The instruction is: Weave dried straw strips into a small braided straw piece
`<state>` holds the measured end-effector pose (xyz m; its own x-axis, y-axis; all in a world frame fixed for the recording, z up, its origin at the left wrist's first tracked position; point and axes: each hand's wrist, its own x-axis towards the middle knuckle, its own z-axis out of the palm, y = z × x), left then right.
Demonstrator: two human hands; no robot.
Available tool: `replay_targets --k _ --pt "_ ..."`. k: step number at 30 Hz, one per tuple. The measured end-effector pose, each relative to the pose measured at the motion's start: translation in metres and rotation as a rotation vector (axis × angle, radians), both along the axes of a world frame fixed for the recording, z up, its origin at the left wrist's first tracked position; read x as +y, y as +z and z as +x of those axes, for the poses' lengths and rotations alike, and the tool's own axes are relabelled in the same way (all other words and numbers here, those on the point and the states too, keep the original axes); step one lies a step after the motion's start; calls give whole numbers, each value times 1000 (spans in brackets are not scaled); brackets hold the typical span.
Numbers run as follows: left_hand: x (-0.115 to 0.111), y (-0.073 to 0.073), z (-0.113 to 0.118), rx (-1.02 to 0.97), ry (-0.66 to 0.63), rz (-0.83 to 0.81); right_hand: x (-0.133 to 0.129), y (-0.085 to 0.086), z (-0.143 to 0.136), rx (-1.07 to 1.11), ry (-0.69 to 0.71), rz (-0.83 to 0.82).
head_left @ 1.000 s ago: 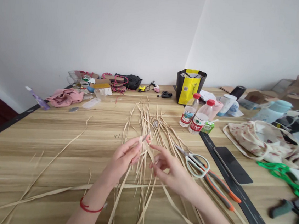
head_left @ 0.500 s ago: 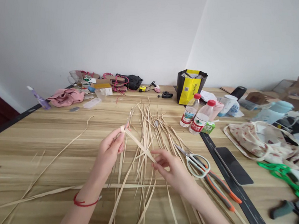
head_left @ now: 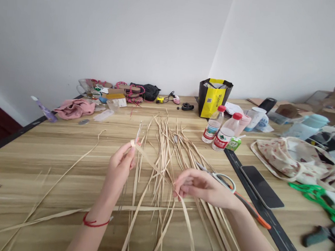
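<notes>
My left hand (head_left: 122, 160) is closed, pinching a thin metal rod (head_left: 138, 132) upright with a pale flat strip (head_left: 148, 160) looped at its fingertips. The strip slants down to the right, stretched across to my right hand (head_left: 192, 185), whose fingers are closed on it. Its tail hangs from the right fingers toward the near edge of view. Under and between both hands lie many long pale strips (head_left: 163, 141), loosely spread on the wooden table (head_left: 70, 163).
Scissors (head_left: 223, 181) and orange-handled pliers (head_left: 254, 210) lie right of my right hand, partly hidden by it. Farther right are a phone (head_left: 261, 186), a cloth bag (head_left: 290, 156) and two bottles (head_left: 222, 131). A pink cloth (head_left: 76, 109) lies back left.
My right hand has moved right and slightly down along the strip, now partly covering the scissors. My left hand has shifted a little left, with the metal rod more upright.
</notes>
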<state>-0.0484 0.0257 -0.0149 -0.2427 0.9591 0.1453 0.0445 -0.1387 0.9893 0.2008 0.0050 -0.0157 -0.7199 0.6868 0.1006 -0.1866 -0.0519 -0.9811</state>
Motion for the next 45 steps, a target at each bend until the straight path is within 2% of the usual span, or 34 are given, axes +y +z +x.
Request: replay_targets --k 7,12,14,15,18,20,22,24,29,33,39,42,45 --pt "5 -7 -4 59 19 -24 -2 7 12 -52 128 88" --pt "4 -10 -6 83 -10 -4 -1 5 16 -70 32 143" --pt "3 -9 -5 88 -15 -7 1 0 14 -12 -102 109" --pt "3 -8 -5 93 -15 -11 3 -2 12 23 -215 84" --pt "0 -3 -2 144 -13 -17 13 -11 9 115 -689 7" --pt "-2 -1 -1 193 -10 -12 22 -16 10 137 -950 -26" --pt "-2 0 0 233 -20 -11 31 -21 15 149 -1093 -62" --pt "-2 -1 0 259 -47 -17 38 -24 21 184 -1168 -99" --pt "-2 -5 0 275 -103 -27 41 -24 30 277 -1200 -133" --pt "-2 -7 2 294 -119 -32 40 -18 34 356 -1173 -130" --pt "0 -10 1 279 -134 -27 37 -4 46 543 -1230 -123" --pt "0 -10 1 272 -149 -52 31 4 50 600 -1172 -80" --pt "-2 -7 3 260 -186 -102 23 13 48 530 -1055 -25"
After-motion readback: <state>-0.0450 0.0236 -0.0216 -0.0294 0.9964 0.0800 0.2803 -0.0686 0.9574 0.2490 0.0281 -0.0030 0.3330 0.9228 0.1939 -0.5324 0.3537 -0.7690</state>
